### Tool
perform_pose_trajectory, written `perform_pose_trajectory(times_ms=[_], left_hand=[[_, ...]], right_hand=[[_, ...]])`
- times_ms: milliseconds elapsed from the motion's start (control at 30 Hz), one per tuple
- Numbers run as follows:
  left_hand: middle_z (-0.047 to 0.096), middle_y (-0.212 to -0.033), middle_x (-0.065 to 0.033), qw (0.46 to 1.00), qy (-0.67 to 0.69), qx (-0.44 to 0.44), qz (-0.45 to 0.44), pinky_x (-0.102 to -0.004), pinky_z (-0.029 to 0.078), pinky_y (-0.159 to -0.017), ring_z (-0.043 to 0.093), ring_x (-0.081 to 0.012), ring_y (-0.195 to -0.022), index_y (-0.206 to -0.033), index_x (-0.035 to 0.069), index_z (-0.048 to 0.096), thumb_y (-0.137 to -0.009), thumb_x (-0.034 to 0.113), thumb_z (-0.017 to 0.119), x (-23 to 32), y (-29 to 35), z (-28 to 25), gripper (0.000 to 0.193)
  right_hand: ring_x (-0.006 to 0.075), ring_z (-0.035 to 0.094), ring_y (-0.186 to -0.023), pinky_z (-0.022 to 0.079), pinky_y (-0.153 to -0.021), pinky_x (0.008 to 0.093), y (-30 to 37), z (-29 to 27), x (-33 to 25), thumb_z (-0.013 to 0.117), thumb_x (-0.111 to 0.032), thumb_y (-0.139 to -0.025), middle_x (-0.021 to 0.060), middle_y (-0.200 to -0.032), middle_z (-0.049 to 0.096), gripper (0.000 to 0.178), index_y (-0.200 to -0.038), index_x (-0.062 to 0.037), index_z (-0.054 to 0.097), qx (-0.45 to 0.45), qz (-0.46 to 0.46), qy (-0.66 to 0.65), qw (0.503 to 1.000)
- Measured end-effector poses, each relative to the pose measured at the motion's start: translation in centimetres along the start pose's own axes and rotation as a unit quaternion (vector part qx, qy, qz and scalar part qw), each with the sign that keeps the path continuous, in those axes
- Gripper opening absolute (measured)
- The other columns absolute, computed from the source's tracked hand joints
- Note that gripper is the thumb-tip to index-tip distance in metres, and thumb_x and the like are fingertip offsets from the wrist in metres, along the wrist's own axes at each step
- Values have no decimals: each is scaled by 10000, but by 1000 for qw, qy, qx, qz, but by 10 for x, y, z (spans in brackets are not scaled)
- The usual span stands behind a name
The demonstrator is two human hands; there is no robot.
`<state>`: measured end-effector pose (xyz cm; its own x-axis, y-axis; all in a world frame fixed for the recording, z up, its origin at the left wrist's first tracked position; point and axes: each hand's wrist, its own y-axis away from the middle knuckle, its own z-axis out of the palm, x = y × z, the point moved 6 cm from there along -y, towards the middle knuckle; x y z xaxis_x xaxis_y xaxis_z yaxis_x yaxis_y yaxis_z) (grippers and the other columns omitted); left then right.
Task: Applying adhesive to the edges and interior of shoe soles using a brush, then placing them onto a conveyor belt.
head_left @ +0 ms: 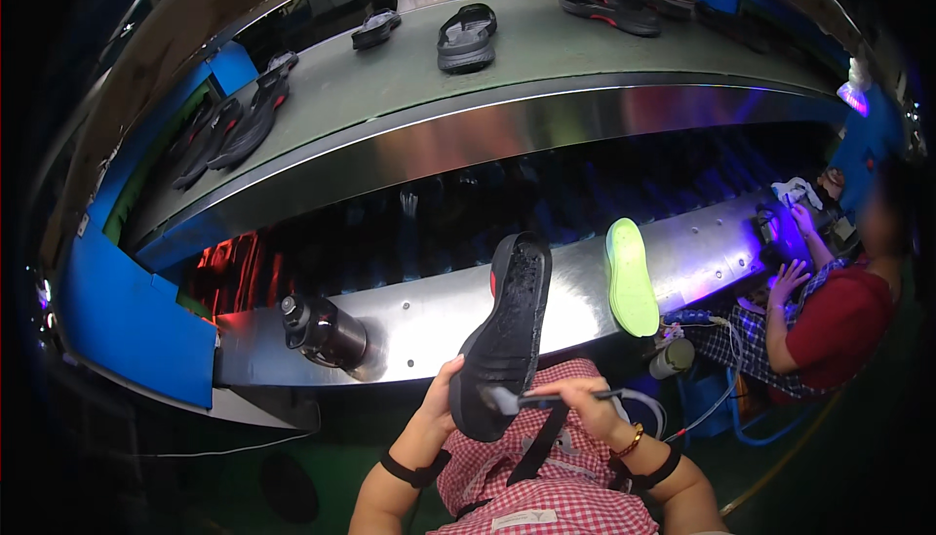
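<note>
My left hand (439,406) grips the heel end of a black shoe sole (507,330), held upright with its inner face toward me and a red edge near the toe. My right hand (585,400) holds a small brush (517,400) by its dark handle, the pale bristles touching the sole's lower part. A bright green sole (631,277) lies on the metal ledge (429,316) just right of the black one.
A dark bottle (322,332) lies on the ledge at left. Several dark sandals (466,36) ride the upper conveyor (546,52). A person in a red top (838,325) works at right beside a purple light. Other people sit beyond the conveyor.
</note>
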<state>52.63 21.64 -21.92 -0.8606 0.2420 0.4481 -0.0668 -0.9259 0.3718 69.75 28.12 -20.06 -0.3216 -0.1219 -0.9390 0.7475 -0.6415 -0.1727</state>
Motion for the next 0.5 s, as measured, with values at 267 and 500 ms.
perform_pose_trajectory(times_ms=[267, 500], left_hand=[[527, -1209, -197, 998, 47, -36, -24, -406, 448, -932, 565, -291, -1051, -1261, -28, 420, -886, 347, 440, -12, -4, -10, 531], [524, -1213, -195, 1000, 24, -5, -15, -411, 431, -949, 556, -293, -1061, -1265, -20, 418, -882, 347, 441, -13, -3, -8, 531]], right_hand=[[247, 639, -769, 512, -726, 335, 2, -32, 24, 330, -227, -936, 208, -897, 649, 448, -946, 126, 606, 178, 46, -259, 948], [186, 621, -821, 482, -773, 295, 3, -26, 21, 360, -262, -945, 168, -924, 649, 438, -971, 95, 614, 146, 68, -269, 949]])
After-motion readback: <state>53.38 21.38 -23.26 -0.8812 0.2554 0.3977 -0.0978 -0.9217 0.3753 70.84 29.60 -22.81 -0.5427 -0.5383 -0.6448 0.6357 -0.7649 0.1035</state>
